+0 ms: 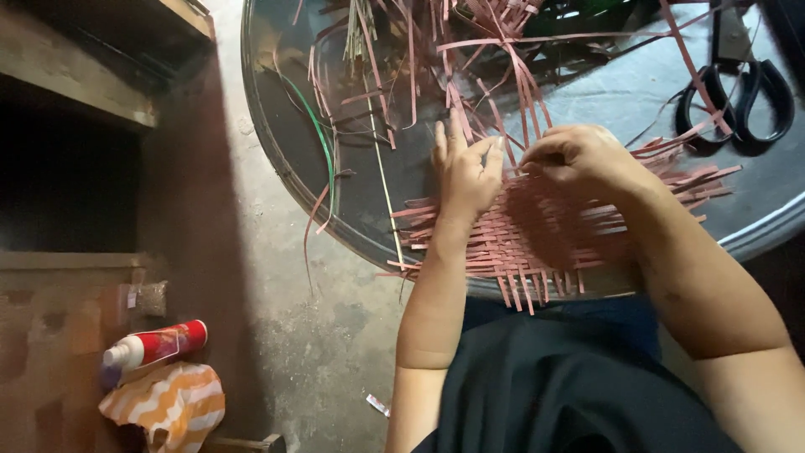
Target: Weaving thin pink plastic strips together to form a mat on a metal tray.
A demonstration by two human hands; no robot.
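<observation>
Woven mat (537,239) of flat pink strips lies on the near edge of a round dark table (277,159), w/ loose strip ends poking out past the rim on all sides. Looks light, thin, springy; the weave prob. shifts if pulled, so best held flat near the woven part, not by the free ends. Left hand (464,172) presses on the mat's left-top edge, fingers extended, partly spread. Right hand (579,159) has its fingers curled, pinching a strip (524,105) at the mat's top edge. Beyond: a tangle of loose pink strips (470,50), a green strip (323,138), black scissors (738,101) far right. Tabletop smooth, glossy. Rough concrete floor (277,319) below; red-white bottle (155,346) on striped cloth (168,403) bottom left, dark shelving beside.
</observation>
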